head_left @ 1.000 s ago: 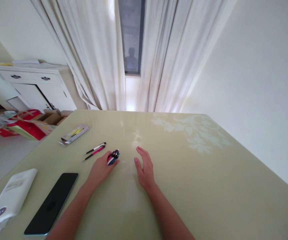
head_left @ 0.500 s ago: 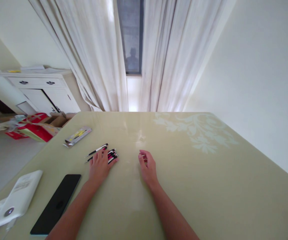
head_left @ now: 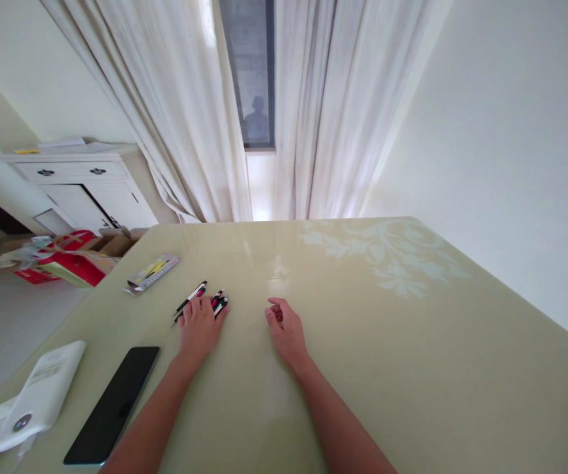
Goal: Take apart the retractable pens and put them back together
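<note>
Two bare hands on the pale green counter [head_left: 412, 342], palms down. Left hand [head_left: 197, 327] flat and spread wide over a small bunch of pens [head_left: 218, 301], fingers [head_left: 203, 307] lying on top of them, pressing and not gripping; black, white and pink pen tips poking out beyond the fingertips. One more pen [head_left: 191, 297], black and white, just beside the bunch on its left side, partly under the same hand. Right hand [head_left: 286, 331] resting near the middle of the counter, well apart from the pens, fingers curled loosely inward, holding nothing.

Further left, near the counter edge: a flat silver and yellow package [head_left: 152, 273]. Closer to the body on the left: a black phone [head_left: 113, 405], screen dark, and beside it a white power bank [head_left: 41, 395] with a round button. White flower pattern [head_left: 387, 253] printed on the far right part of the counter. Behind: white curtains [head_left: 185, 112], a narrow dark window [head_left: 254, 79], a white cabinet [head_left: 81, 184], red boxes [head_left: 66, 263] on the floor.
</note>
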Tool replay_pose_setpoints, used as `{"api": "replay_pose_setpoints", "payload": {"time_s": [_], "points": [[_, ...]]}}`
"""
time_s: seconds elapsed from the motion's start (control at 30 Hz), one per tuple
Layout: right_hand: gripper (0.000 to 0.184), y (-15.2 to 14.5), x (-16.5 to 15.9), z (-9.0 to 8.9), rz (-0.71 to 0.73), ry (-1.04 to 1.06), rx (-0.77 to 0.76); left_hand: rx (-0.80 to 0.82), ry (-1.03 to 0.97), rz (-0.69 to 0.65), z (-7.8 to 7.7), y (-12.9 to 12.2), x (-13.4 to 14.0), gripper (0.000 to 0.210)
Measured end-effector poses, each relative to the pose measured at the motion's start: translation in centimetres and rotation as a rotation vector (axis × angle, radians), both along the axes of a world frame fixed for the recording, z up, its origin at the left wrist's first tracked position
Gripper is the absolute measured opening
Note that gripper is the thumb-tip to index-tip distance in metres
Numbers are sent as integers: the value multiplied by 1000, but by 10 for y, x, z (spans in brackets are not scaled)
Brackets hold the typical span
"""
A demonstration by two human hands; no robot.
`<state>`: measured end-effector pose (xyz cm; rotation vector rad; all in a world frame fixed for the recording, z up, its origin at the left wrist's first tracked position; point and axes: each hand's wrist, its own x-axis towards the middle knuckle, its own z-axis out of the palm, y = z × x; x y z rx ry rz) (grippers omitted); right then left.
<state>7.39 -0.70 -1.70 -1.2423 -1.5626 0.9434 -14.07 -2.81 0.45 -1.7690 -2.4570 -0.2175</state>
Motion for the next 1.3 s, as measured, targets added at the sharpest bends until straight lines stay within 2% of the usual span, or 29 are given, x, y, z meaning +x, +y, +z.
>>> {"api": "replay_pose_setpoints", "payload": {"time_s": [0.1,0.23,0.3,0.37,0.5,0.53,0.57,0.63,0.73,0.77,0.83,0.93,1.03,1.1,1.13,1.2,1.3], "points": [[29,0,0,2,15,-24,-17,-43,-39,-125,-1,-5,15,46],[29,1,0,2,13,-10,5,-98,-79,-496,-1,-6,24,37],[29,1,0,0,6,8,9,-125,-86,-600,1,0,21,35],[29,2,0,-1,1,17,7,-127,-66,-526,2,7,16,35],[28,2,-1,-1,6,9,0,-62,-20,-147,-1,16,11,42],[28,1,-1,0,7,9,0,-53,-28,-124,-2,17,10,43],[28,1,-1,0,7,11,2,-56,-47,-159,-2,17,9,43],[28,1,-1,0,0,23,7,-96,-96,-376,1,16,5,45],[28,2,-1,1,-19,52,6,-191,-133,-800,12,15,-5,50],[28,3,-1,1,-27,64,2,-209,-134,-892,16,14,-8,52],[27,3,-1,1,-37,82,-8,-200,-131,-963,21,8,-13,55],[26,1,0,4,-19,36,13,-80,-133,-837,20,-12,-14,62],[22,-5,-2,9,54,-152,130,57,-213,-532,8,-40,-11,52],[21,-11,-6,13,126,-297,205,100,-303,-321,0,-57,-7,49],[22,-14,-8,14,156,-357,225,111,-343,-256,-4,-63,-4,50],[24,-19,-14,16,190,-440,245,128,-392,-228,-8,-69,4,53],[23,-27,-20,16,218,-503,267,146,-440,-250,-9,-63,17,53]]}}
